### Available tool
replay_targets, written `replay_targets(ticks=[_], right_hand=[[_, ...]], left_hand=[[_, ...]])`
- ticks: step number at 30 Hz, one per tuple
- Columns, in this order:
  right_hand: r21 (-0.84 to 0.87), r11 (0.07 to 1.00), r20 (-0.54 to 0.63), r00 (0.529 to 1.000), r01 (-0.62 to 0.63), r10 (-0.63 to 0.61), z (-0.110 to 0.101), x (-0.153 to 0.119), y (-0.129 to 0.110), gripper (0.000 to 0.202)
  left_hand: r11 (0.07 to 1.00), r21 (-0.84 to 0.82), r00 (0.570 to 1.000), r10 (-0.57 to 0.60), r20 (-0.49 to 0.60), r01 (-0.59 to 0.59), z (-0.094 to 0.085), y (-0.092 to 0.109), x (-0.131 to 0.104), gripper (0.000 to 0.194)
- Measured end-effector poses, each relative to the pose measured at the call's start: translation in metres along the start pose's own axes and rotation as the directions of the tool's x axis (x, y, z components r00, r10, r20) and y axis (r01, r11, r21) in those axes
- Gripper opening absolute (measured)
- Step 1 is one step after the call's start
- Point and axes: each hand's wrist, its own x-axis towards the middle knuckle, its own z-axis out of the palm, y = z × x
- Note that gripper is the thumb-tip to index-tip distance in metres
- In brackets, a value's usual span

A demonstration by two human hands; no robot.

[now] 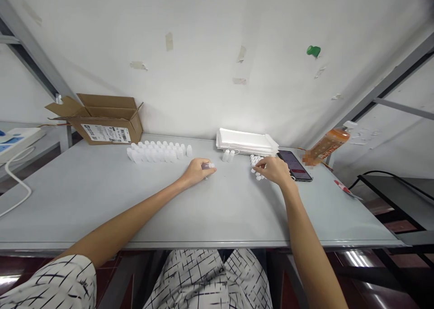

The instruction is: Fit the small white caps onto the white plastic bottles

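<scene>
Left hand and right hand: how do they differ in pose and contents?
The left hand curls around a small bottle; the right hand reaches down at the small white pieces, thumb and finger close together. The left hand's bottle is visible, while whether the right hand grips a piece is too small to tell. Both are bare and over the table.

A small translucent bottle (205, 166) is held; white pieces (255, 160) cluster to its right.
</scene>
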Motion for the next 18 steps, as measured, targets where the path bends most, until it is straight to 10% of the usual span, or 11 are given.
replay_targets(ticks=[10, 18], right_hand=[[0.257, 0.963, -0.06, 0.996, 0.076, -0.063, 0.001, -0.003, -0.013, 0.016], [0.895, 0.422, -0.066, 0.979, 0.145, -0.195, -0.004, -0.015, -0.053, 0.032]], left_hand=[[0.999, 0.0, 0.991, 0.047, 0.125, -0.048, 0.0, 0.003, -0.005, 0.04], [0.994, -0.102, 0.951, -0.011, 0.31, 0.045, 0.005, 0.012, -0.014, 0.047]])
